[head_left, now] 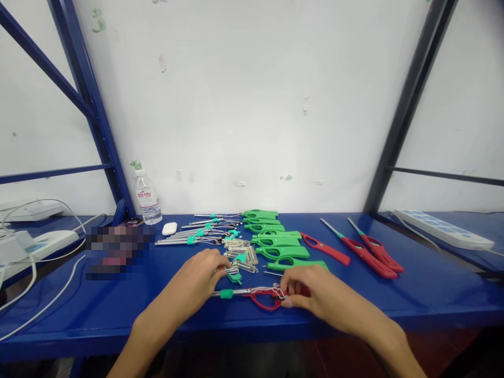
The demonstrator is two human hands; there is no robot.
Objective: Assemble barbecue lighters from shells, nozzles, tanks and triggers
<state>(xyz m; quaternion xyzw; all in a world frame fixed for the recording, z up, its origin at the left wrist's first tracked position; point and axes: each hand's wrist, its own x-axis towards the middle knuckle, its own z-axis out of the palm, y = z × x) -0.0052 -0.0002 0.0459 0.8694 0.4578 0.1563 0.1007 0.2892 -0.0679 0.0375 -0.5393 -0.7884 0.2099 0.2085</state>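
My L hand (202, 270) is bent over small, see-through plastic tubes (248, 255) & a green clip (235, 277); can't tell if it's gripping one. My R hand (307, 286) is pinched on the red handle (264, 307), hard plastic w/ an oval loop, lying nr the front edge of the glossy blue worktop (118, 304). Thin white wires (264, 289) run over it, by a shiny metal rod (241, 292) w/ a green collar (227, 294). Behind: smooth, curved green handles (281, 241) in a col.
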